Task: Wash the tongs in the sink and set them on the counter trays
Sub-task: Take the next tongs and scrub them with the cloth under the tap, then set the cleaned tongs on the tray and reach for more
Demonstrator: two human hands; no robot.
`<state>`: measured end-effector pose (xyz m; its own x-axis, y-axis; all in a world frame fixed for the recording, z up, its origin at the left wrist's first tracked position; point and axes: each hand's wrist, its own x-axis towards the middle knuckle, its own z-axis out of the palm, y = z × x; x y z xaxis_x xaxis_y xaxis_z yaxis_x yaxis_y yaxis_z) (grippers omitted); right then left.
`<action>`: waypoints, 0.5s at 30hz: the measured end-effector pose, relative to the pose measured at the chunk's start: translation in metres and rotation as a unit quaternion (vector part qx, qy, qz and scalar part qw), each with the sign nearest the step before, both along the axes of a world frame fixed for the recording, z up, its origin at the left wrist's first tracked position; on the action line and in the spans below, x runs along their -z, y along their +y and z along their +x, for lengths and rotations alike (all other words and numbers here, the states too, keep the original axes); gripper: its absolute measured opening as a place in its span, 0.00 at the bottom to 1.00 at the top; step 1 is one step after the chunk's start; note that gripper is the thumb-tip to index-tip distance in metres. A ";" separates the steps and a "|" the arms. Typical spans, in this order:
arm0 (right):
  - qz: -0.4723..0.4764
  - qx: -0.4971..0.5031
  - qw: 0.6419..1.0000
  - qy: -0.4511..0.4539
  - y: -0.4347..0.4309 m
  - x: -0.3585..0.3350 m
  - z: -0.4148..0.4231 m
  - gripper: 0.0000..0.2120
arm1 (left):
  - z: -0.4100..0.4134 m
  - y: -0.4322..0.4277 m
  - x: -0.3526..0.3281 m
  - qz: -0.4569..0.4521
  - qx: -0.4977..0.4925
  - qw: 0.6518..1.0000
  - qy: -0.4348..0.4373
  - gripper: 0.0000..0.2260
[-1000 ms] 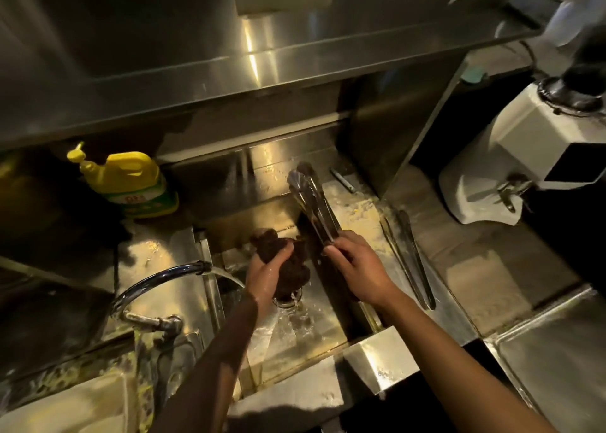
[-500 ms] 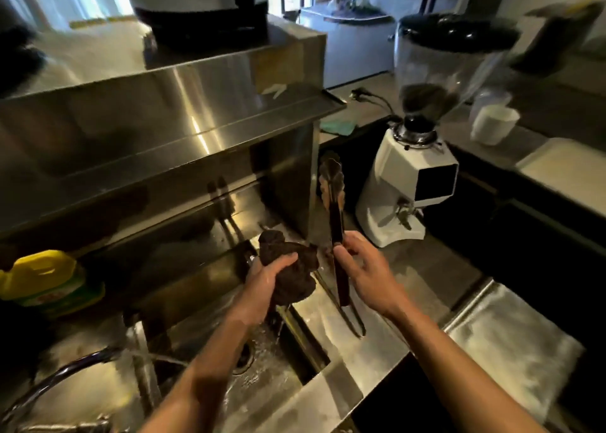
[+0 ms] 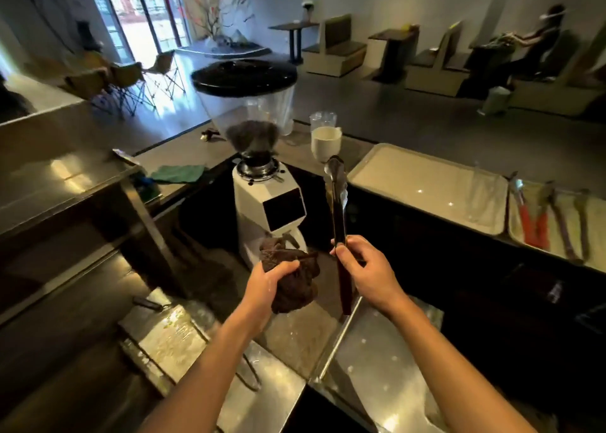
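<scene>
Fingers (image 3: 352, 258) of right hand (image 3: 367, 273) clamped round dark handle of tongs (image 3: 337, 209), held upright, metal tips closed and pointing up, in the air ahead of the counter edge. Left hand (image 3: 269, 283) clenched on dark brown scrub cloth (image 3: 295, 280), just left of tongs, not touching. Behind: white coffee grinder (image 3: 269, 203) with bean hopper. Right: counter trays, near tray (image 3: 423, 187) bare, far tray (image 3: 593, 223) holding red-handled tongs (image 3: 533, 223) and more utensils. White cup (image 3: 324, 142) beyond tong tips.
</scene>
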<state>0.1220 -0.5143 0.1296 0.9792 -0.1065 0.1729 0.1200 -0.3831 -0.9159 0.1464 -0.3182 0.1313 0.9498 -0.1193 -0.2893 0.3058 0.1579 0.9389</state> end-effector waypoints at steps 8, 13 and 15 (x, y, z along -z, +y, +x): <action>-0.013 0.108 0.994 0.014 -0.116 0.001 -0.002 0.08 | 0.027 -0.117 -0.012 -0.020 0.077 0.997 0.003 0.03; -0.024 0.148 0.988 0.018 -0.166 -0.005 0.006 0.08 | 0.043 -0.167 -0.018 -0.034 0.098 0.995 0.010 0.03; -0.026 0.173 0.985 0.011 -0.183 -0.014 0.013 0.09 | 0.050 -0.183 -0.023 -0.046 0.106 0.993 0.013 0.03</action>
<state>0.1350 -0.6976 0.1434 0.8896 -0.4259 0.1651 -0.0463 -0.4435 -0.8951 0.1966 -0.5015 0.1540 0.8923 -0.3438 -0.2925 0.3663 0.1726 0.9144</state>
